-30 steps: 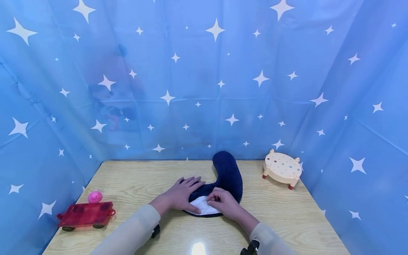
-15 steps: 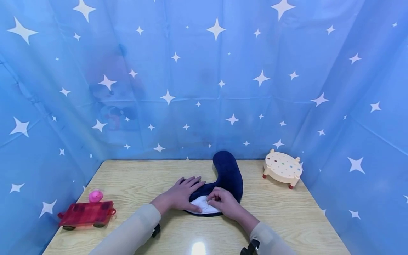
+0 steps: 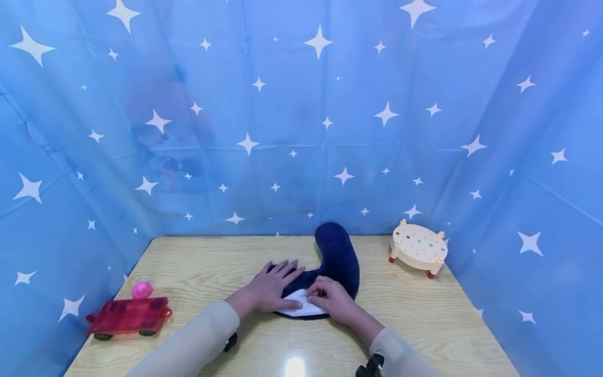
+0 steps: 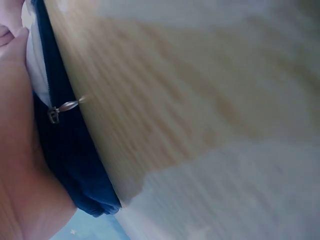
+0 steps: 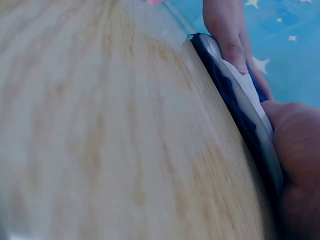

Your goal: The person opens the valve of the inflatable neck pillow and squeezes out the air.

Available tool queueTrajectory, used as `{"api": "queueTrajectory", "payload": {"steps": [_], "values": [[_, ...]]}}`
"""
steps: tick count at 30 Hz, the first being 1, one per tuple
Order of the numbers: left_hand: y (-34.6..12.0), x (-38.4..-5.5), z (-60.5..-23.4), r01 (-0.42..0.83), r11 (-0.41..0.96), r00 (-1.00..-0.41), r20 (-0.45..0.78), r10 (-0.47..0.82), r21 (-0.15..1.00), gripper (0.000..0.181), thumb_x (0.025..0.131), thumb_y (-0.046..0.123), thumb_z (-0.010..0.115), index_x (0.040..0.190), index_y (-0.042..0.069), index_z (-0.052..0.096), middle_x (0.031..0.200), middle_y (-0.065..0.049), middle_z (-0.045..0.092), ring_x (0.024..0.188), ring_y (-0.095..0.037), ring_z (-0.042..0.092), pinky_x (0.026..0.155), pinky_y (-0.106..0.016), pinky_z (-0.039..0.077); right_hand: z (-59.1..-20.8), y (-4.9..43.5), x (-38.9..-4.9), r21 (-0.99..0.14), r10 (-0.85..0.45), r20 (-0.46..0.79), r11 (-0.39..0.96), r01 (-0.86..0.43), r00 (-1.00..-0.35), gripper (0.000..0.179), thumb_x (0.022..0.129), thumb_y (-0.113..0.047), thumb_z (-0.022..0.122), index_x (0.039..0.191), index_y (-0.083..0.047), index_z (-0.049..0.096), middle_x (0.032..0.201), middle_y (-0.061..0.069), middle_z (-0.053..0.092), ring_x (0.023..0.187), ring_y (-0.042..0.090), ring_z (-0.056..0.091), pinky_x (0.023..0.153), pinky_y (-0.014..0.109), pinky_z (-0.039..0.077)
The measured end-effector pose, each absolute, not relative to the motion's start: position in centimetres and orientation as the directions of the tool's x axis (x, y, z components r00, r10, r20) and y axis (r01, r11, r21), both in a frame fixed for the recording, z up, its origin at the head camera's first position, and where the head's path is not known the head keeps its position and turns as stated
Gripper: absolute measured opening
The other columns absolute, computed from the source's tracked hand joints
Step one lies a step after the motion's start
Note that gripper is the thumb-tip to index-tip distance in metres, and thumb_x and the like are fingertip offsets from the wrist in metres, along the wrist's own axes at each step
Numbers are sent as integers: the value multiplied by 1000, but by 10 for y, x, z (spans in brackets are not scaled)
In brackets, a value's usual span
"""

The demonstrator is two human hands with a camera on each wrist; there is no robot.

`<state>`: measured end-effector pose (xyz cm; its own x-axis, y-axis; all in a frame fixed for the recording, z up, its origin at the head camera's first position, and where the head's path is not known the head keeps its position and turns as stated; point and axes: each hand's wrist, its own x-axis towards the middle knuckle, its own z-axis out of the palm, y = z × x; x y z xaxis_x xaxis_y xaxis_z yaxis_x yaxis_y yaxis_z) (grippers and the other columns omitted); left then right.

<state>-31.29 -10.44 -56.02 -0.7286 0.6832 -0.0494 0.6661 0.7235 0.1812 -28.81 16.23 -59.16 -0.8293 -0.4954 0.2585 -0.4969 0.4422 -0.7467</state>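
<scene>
A navy U-shaped neck pillow (image 3: 338, 259) lies on the table, its near side unzipped. Through the gap shows a white inner cushion (image 3: 303, 310). My left hand (image 3: 268, 290) rests spread on the pillow's left arm, with the thumb lying over the white cloth. At the right end of the opening, my right hand (image 3: 332, 301) pinches the white cloth between thumb and curled fingers. The left wrist view shows a metal zipper pull (image 4: 67, 106) hanging at one end of the zip. In the right wrist view, the left thumb (image 5: 234, 55) presses on the white cloth.
A red translucent toy wagon (image 3: 129, 317) stands at the left of the wooden table (image 3: 198, 256), with a pink round toy (image 3: 142, 289) behind it. A cream dotted toy stool (image 3: 419, 245) sits at the back right. Blue star-patterned curtains (image 3: 292, 183) enclose the table.
My left hand has slid slightly to the right, its thumb reaching further over the white cloth. The right hand keeps its pinch in the same place.
</scene>
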Motion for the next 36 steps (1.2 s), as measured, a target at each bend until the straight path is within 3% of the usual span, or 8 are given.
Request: {"api": "queueTrajectory", "payload": {"steps": [9, 20, 36], "values": [[-101, -313, -566, 668, 737, -736, -51, 675, 101, 102, 101, 88, 41, 179, 27, 19, 185, -6, 16, 169, -35, 18, 130, -69, 21, -591, 163, -288, -737, -502, 267, 443, -510, -823, 8, 102, -7, 80, 103, -14, 82, 90, -10, 61, 86, 8, 58, 78, 24, 51], [-99, -309, -564, 667, 743, -740, -60, 669, 52, 103, 100, 87, 45, 179, 27, 19, 185, -7, 17, 168, -35, 20, 130, -69, 23, -593, 163, -289, -725, -508, 274, 449, -522, -817, 9, 101, -7, 81, 102, -16, 83, 89, -11, 60, 86, 8, 58, 77, 24, 51], [-99, -308, -563, 675, 736, -734, -53, 677, 53, 102, 101, 86, 47, 179, 25, 23, 184, -9, 20, 167, -37, 23, 128, -69, 26, -591, 161, -288, -694, -523, 304, 451, -561, -796, 8, 99, -5, 82, 101, -13, 83, 89, -12, 60, 86, 8, 58, 77, 26, 52]]}}
